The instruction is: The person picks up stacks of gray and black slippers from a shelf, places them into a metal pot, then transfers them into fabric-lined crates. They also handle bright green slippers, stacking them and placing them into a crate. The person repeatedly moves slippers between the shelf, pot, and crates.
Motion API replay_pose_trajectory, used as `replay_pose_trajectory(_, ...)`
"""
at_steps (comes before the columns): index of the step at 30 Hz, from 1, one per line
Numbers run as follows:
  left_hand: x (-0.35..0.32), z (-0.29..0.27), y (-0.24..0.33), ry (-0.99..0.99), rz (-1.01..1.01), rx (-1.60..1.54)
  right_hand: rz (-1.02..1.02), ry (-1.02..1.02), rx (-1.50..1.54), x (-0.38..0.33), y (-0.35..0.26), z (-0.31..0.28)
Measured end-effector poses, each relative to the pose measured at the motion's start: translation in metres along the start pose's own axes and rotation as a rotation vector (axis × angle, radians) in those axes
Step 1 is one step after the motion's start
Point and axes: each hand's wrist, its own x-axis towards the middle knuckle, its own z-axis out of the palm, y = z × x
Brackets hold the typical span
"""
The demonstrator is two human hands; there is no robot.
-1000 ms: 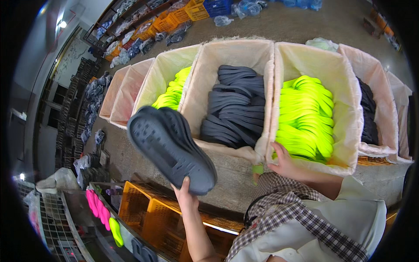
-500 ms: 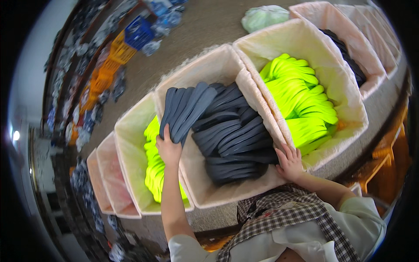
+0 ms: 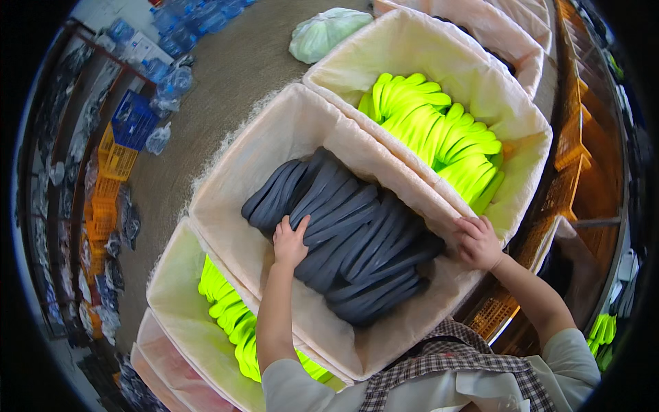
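Plainly, one left hand (image 3: 291, 243) touches grey soles (image 3: 374, 237) between two neon piles (image 3: 439, 137).

Soft light is falling mid-frame. Shadows are pooling between dark-grey flat soles (image 3: 343, 218); neon yellow-green soles (image 3: 446, 134) are glaring. Long brown shelves (image 3: 81, 93) are bending, dimming rimward.

Grey soles (image 3: 274, 196) lowered into bin (image 3: 237, 165), view turned

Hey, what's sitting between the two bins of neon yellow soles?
Another pale lined bin, piled with dark grey soles, which the left hand touches. The head view shows it.
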Motion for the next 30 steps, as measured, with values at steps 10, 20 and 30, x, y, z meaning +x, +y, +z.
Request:
replay_pose_trajectory(10, 0.038, 0.039, 0.004, -0.249, -0.050, -0.059, 0.000, -0.012, 0.073, -0.024, 0.016, 0.016)
replay_pose_trajectory(20, 0.047, -0.021, 0.087, 0.358, 0.351, -0.057, 0.014, 0.311, 0.169, -0.078, -0.024, 0.000)
replay_pose_trajectory(30, 0.014, -0.114, 0.304, 0.453, 0.678, -0.603, 0.749, 0.989, -0.104, -0.377, -0.147, -0.193)
